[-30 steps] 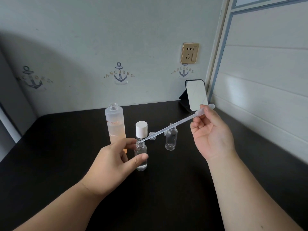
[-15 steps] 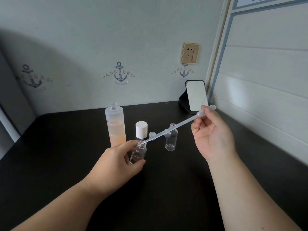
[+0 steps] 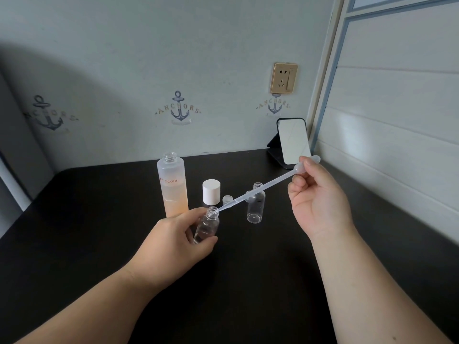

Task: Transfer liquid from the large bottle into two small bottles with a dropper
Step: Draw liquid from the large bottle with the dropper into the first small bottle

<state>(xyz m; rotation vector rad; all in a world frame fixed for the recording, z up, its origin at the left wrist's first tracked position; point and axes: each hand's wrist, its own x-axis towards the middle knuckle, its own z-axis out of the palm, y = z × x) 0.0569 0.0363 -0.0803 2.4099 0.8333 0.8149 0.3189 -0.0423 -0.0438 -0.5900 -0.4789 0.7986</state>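
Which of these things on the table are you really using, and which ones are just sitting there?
Used for the job:
- big bottle, open, with peach liquid
- dropper, pinched by the right hand
- small bottle, tilted in the left hand
- second small bottle, standing open
- white cap and small clear cap, off the bottles

Just sitting there:
- mirror
- wall socket

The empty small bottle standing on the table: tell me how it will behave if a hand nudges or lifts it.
The empty small bottle looks like thin clear plastic with nothing inside, so it is probably very light. Tall and narrow on the smooth black table, it would likely tip or slide from a slight nudge. Its neck is open, and once on its round side it could roll.
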